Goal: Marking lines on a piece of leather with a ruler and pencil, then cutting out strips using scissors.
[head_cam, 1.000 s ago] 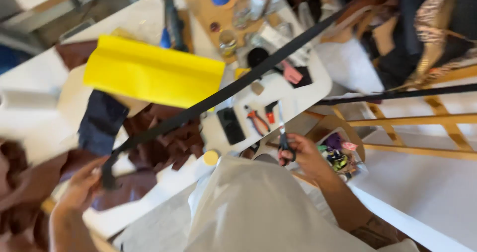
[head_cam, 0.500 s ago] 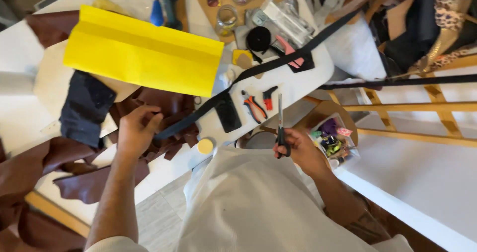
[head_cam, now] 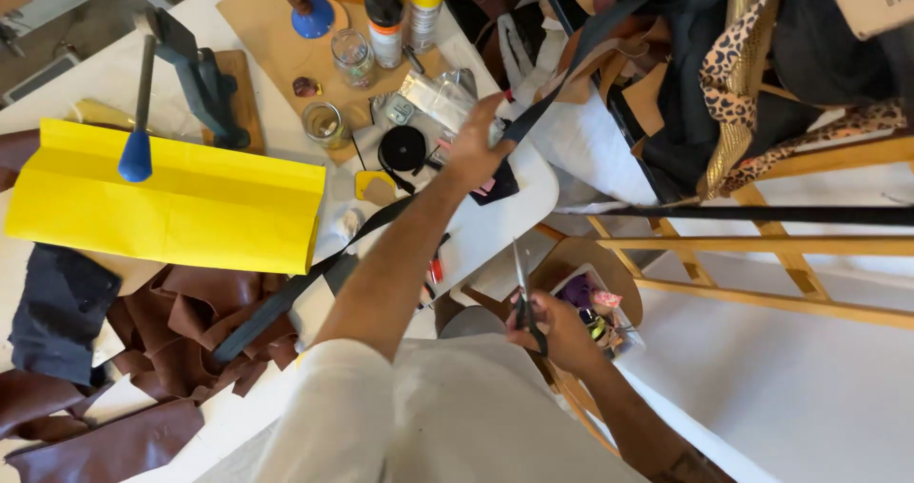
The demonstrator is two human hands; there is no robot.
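1. Left hand (head_cam: 473, 145) is stretched out over the white counter (head_cam: 533, 193), fingers pinched on a long flat black webbing strap (head_cam: 381, 221). Strap runs from the heap of brown leather scraps (head_cam: 205, 312) at lower left, up across the counter, through the hand, then on twd the pile of dark cloth and leopard-print fabric (head_cam: 728, 74).
2. Right hand (head_cam: 557, 329) sits low, close to the body, fingers closed through the handles of black-handled steel scissors (head_cam: 524, 293); blades point up and look shut or nearly so.
3. Strap handling, my guess: light, limp, no stiffness – sags w/o tension, so it needs a pull at both ends to lie straight. Weave looks a bit slick; a flat pinch across the width should hold better than an edge grip.
4. Best hold prob. just beside any cut line, so the cloth doesn't flop away from the blades.
5. Around the left hand: round black tape roll (head_cam: 404, 147), small glass jar (head_cam: 326, 123), spray cans (head_cam: 386, 12), folded yellow paper sheet (head_cam: 181, 202) further left.
6. Below the scissors: small box of bright bits (head_cam: 595, 312), contents too small to tell.
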